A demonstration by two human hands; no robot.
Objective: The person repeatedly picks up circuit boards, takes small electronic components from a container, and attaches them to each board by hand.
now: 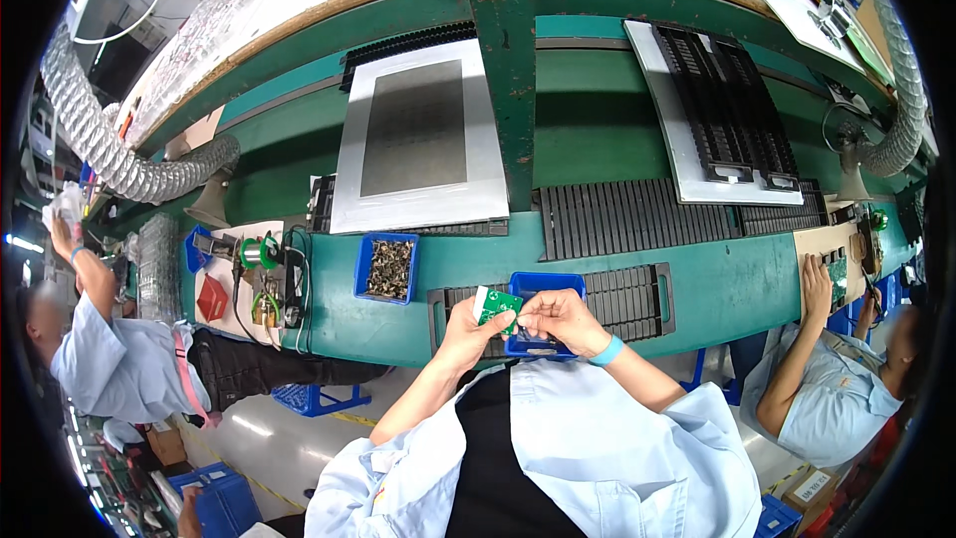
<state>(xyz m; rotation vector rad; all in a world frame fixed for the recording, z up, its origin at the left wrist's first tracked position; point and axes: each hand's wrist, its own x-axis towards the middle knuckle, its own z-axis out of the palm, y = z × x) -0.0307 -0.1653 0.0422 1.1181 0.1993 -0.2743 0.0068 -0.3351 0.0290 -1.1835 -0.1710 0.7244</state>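
Observation:
My left hand (pixel 464 335) is closed on a small green circuit board (pixel 498 309) with a white strip along one edge. The board is tilted up in front of my chest. At its right edge, my right hand (pixel 564 319) has its fingertips pinched together. Whatever lies between those fingertips is too small to make out. Beneath and behind both hands stands a blue bin (pixel 548 283), its contents mostly hidden by them. A black slotted rack (pixel 627 302) lies on the green bench around that bin.
Left of my hands is a blue bin of small brownish parts (pixel 388 269). Farther left is a soldering station with a green solder spool (pixel 261 252). A white-bordered grey panel (pixel 418 130) and black racks (pixel 722 105) lean beyond a green post (pixel 508 70). Co-workers sit at both sides.

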